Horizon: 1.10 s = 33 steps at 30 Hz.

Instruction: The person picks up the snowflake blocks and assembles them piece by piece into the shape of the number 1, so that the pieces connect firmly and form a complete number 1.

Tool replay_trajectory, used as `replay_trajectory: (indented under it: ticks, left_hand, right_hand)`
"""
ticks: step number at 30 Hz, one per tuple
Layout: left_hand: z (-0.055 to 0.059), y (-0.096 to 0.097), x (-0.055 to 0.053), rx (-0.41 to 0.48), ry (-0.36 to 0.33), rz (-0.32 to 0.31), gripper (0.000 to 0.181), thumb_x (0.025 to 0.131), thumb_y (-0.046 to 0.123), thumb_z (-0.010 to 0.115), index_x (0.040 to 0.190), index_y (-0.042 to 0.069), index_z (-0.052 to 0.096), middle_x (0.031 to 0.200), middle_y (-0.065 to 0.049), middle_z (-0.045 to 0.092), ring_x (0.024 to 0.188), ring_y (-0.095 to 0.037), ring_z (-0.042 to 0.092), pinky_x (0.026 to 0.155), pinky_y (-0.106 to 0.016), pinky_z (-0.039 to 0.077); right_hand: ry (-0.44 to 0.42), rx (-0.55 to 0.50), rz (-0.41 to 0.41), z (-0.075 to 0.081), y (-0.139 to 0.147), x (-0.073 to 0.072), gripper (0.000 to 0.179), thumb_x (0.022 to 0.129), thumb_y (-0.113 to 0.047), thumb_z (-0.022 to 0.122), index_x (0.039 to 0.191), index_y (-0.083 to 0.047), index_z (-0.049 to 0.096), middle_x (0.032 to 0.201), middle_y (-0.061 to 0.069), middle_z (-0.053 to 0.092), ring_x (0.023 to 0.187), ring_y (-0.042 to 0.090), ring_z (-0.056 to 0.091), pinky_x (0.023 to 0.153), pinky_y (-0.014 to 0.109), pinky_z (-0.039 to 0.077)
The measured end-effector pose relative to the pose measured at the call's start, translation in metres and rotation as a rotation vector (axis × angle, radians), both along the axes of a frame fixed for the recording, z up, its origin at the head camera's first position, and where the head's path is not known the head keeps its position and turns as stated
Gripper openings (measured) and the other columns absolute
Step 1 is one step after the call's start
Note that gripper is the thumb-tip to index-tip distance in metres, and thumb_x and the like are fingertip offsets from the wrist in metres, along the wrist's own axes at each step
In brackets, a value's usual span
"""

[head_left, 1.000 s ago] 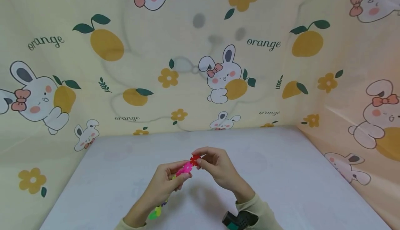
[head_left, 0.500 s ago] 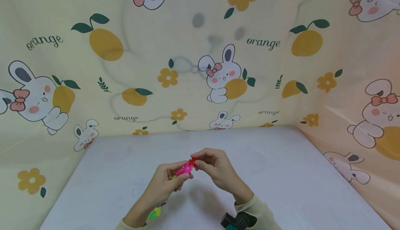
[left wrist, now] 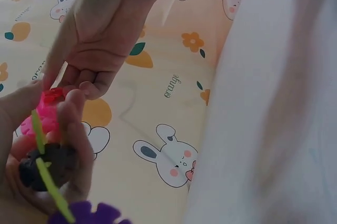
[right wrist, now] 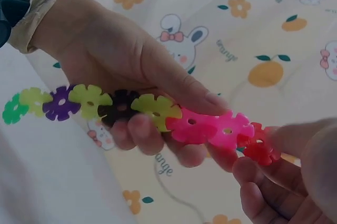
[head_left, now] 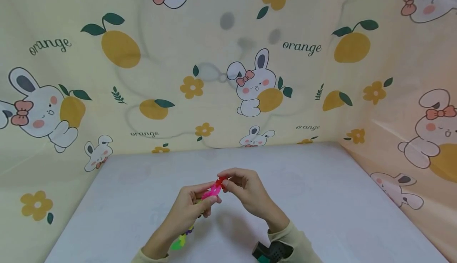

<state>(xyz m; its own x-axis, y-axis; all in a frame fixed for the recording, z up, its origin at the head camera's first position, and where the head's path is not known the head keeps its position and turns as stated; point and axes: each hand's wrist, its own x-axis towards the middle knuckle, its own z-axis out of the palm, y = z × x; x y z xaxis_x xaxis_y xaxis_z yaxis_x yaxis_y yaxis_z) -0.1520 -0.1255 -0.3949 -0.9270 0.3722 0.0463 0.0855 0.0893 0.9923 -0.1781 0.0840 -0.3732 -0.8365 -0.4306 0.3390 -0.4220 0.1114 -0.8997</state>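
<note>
My left hand (head_left: pixel 191 205) grips a chain of slotted plastic snowflake discs between thumb and fingers. In the right wrist view the chain runs from a green disc (right wrist: pixel 15 109) through yellow, purple (right wrist: pixel 61 109) and black ones to a bright pink disc (right wrist: pixel 227 132) near the fingertips. My right hand (head_left: pixel 250 191) pinches a red snowflake disc (right wrist: pixel 260 153) against that pink end. The two discs overlap at their edges; how deep the slots sit in each other cannot be told. The black disc (left wrist: pixel 45 167) lies by the left fingers in the left wrist view.
A white-covered table (head_left: pixel 303 199) lies beneath both hands. Cloth (head_left: pixel 160 68) printed with rabbits and oranges walls it at the back and sides. A black device (head_left: pixel 273 252) sits at the right wrist.
The red disc has shifted slightly left and turned more edge-on against the pink disc, with the right fingertips following it. The left hand keeps its grip; the chain's hanging end has swung a little.
</note>
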Motion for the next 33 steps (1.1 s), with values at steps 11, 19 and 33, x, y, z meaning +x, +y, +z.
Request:
replay_trajectory:
  ticks: [11, 19, 33]
  left_hand:
    - [0.0, 0.002, 0.002, -0.024, 0.004, -0.033, 0.052, 0.102, 0.019, 0.061, 0.147, -0.004, 0.047, 0.101, -0.021, 0.076, 0.067, -0.011, 0.065, 0.065, -0.019, 0.055]
    - [-0.003, 0.003, -0.001, -0.018, -0.04, -0.002, 0.049, 0.102, 0.028, 0.062, 0.141, 0.0, 0.056, 0.114, -0.02, 0.072, 0.072, -0.013, 0.069, 0.065, -0.019, 0.055]
    - [-0.008, 0.002, -0.005, 0.056, -0.204, 0.033, 0.051, 0.101, 0.034, 0.063, 0.132, -0.006, 0.055, 0.093, 0.001, 0.073, 0.076, -0.011, 0.067, 0.067, -0.028, 0.059]
  right_hand:
    - [-0.023, 0.015, 0.004, -0.002, -0.001, -0.001, 0.028, 0.101, -0.009, 0.059, 0.128, -0.005, 0.066, 0.109, 0.017, 0.072, 0.084, 0.013, 0.068, 0.076, 0.029, 0.057]
    - [-0.049, 0.034, 0.04, -0.007, -0.003, -0.004, 0.036, 0.1, -0.014, 0.062, 0.135, -0.007, 0.06, 0.113, 0.018, 0.07, 0.087, 0.02, 0.069, 0.08, 0.029, 0.059]
    - [-0.105, 0.036, 0.134, -0.013, -0.007, -0.006, 0.061, 0.091, -0.015, 0.076, 0.146, -0.011, 0.05, 0.128, 0.018, 0.064, 0.096, 0.016, 0.067, 0.085, 0.027, 0.057]
